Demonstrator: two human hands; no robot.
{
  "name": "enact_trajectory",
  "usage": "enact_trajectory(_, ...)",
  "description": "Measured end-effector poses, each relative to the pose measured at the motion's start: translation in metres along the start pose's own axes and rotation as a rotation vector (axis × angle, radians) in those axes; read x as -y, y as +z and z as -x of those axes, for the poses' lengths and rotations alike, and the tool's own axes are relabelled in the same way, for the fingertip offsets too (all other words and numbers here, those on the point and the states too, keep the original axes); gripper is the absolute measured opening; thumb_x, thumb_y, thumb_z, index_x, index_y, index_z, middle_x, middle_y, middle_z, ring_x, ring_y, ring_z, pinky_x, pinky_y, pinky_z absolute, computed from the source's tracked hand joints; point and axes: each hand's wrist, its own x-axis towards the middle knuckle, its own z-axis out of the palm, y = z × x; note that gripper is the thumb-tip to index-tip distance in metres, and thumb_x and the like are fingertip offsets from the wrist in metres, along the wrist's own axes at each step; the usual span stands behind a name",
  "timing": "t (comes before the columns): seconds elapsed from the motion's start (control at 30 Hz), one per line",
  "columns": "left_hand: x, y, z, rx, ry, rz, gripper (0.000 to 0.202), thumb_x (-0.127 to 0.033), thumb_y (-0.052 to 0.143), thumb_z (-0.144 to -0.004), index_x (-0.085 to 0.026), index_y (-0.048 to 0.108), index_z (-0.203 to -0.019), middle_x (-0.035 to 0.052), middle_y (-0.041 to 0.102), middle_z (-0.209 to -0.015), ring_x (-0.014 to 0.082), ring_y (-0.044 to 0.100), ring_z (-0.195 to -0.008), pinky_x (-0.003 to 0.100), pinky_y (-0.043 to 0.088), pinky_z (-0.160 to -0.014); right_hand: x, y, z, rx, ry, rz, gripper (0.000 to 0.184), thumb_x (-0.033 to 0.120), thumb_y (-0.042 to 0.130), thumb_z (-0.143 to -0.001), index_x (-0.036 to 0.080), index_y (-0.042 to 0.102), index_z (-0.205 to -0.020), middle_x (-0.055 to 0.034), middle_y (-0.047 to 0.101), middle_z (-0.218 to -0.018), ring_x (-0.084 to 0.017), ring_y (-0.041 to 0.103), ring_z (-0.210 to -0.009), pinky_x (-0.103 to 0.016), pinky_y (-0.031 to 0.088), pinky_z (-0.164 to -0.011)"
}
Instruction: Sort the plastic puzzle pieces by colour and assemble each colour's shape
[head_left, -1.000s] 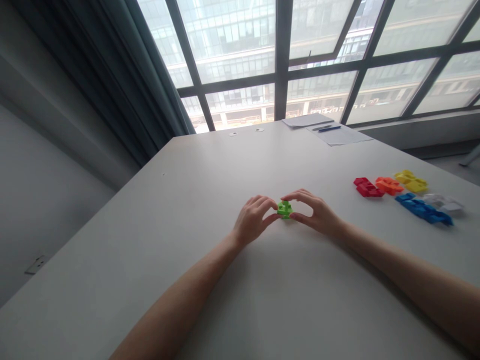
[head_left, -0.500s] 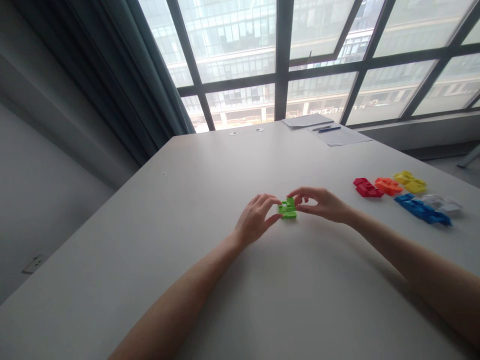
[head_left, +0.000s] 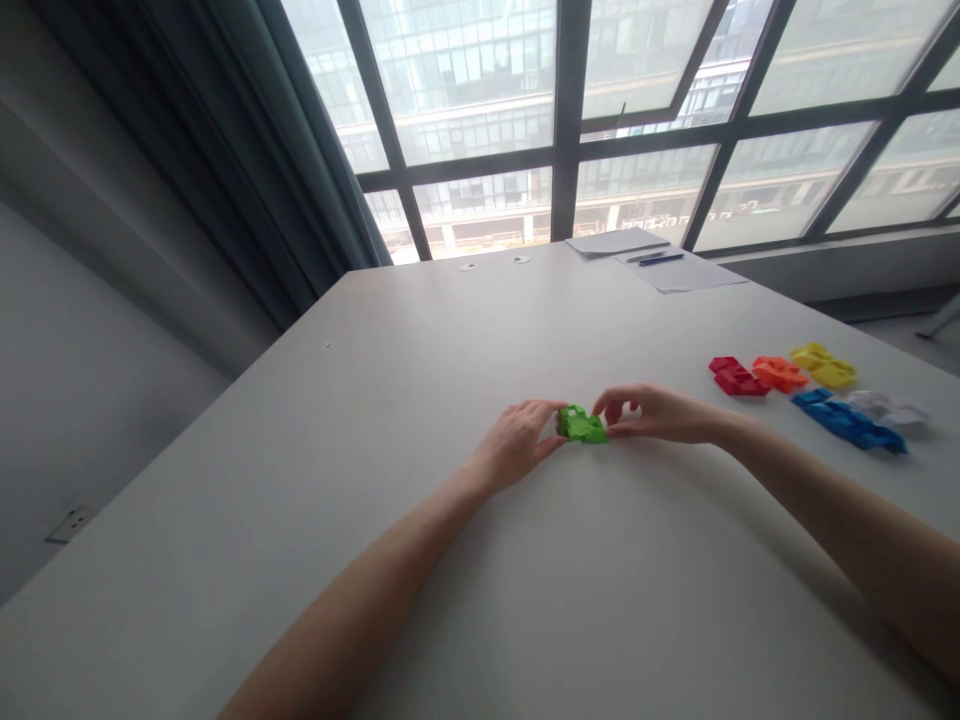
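Between my two hands, a small bright-green plastic piece (head_left: 582,425) with raised blocks and recesses is at the tabletop. My left hand (head_left: 519,440) pinches its left end, thumb at the near side and fingers at the far side. At the right end, my right hand (head_left: 643,412) has its thumb and fingertips closed on the piece's edge. Whether the green piece is one part or several joined ones is too small to tell.
On the white table (head_left: 450,340), to the right, lie red (head_left: 739,377), orange (head_left: 780,373), yellow (head_left: 823,366), blue (head_left: 847,420) and white plastic pieces (head_left: 888,407). Papers (head_left: 705,274) with a blue pen (head_left: 661,259) lie at the far edge, before the window.
The green piece has been turned and now lies slanted, reaching further right. My right hand has shifted slightly right and down, and my left hand keeps its hold.
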Motion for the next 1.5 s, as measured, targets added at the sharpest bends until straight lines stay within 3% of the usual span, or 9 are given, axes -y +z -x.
enact_trajectory(0.3,0.002,0.003,0.000,-0.007,-0.014,0.018,0.039,-0.025,0.065,-0.086,-0.023,0.051,-0.122,0.0070,0.065,-0.121,0.0237,0.058,-0.116,0.043,0.046,-0.099,0.003,0.004,0.000,-0.011,-0.003,-0.043,0.031,0.046,0.065,-0.078,0.022,0.061,-0.098,-0.0024,0.067,-0.086,-0.019,0.062,-0.080,-0.032,0.047,-0.070)
enact_trajectory(0.57,-0.001,-0.001,0.000,-0.019,0.015,0.053,0.028,-0.029,0.066,-0.086,-0.024,0.054,-0.111,0.0049,0.065,-0.118,0.0216,0.058,-0.114,0.039,0.045,-0.099,0.012,0.004,0.000,-0.018,-0.009,0.100,0.024,0.040,0.060,-0.080,0.023,0.060,-0.097,-0.0015,0.068,-0.084,-0.017,0.061,-0.073,-0.030,0.046,-0.070)
enact_trajectory(0.7,-0.002,-0.003,0.000,-0.020,0.027,0.064,0.023,-0.023,0.066,-0.085,-0.024,0.055,-0.106,0.0030,0.065,-0.118,0.0205,0.059,-0.113,0.038,0.045,-0.098,0.015,0.006,0.000,-0.037,-0.078,0.203,0.021,0.040,0.059,-0.081,0.024,0.061,-0.095,-0.0017,0.068,-0.083,-0.017,0.061,-0.072,-0.032,0.045,-0.071)
enact_trajectory(0.87,-0.002,-0.002,-0.001,-0.027,0.028,0.057,0.023,-0.020,0.065,-0.086,-0.025,0.056,-0.107,0.0025,0.065,-0.118,0.0203,0.059,-0.113,0.038,0.045,-0.098,0.018,0.009,0.000,-0.076,-0.179,0.318,0.015,0.037,0.059,-0.083,0.024,0.063,-0.089,-0.0021,0.069,-0.087,-0.019,0.061,-0.081,-0.038,0.040,-0.087)
enact_trajectory(1.2,-0.003,-0.003,-0.001,-0.021,0.026,0.053,0.021,-0.020,0.064,-0.087,-0.025,0.056,-0.107,0.0023,0.065,-0.118,0.0205,0.059,-0.113,0.038,0.045,-0.098,0.024,0.011,0.001,-0.134,-0.315,0.469,0.015,0.032,0.055,-0.089,0.026,0.067,-0.081,-0.0031,0.067,-0.090,-0.020,0.061,-0.084,-0.037,0.039,-0.085)
enact_trajectory(1.37,-0.003,-0.002,0.001,-0.025,0.029,0.049,0.024,-0.025,0.065,-0.086,-0.025,0.055,-0.108,0.0023,0.065,-0.119,0.0207,0.058,-0.114,0.039,0.045,-0.098,0.025,0.016,0.000,-0.201,-0.264,0.434,0.008,0.032,0.059,-0.086,0.024,0.061,-0.088,-0.0033,0.067,-0.092,-0.021,0.061,-0.086,-0.038,0.041,-0.084)
enact_trajectory(1.5,-0.003,-0.002,0.000,-0.027,0.027,0.044,0.025,-0.026,0.066,-0.086,-0.024,0.054,-0.108,0.0025,0.065,-0.119,0.0208,0.059,-0.114,0.039,0.045,-0.098,0.016,0.014,-0.002,-0.219,-0.249,0.293,0.021,0.037,0.063,-0.083,0.023,0.058,-0.097,-0.0063,0.065,-0.101,-0.022,0.060,-0.092,-0.037,0.045,-0.082)
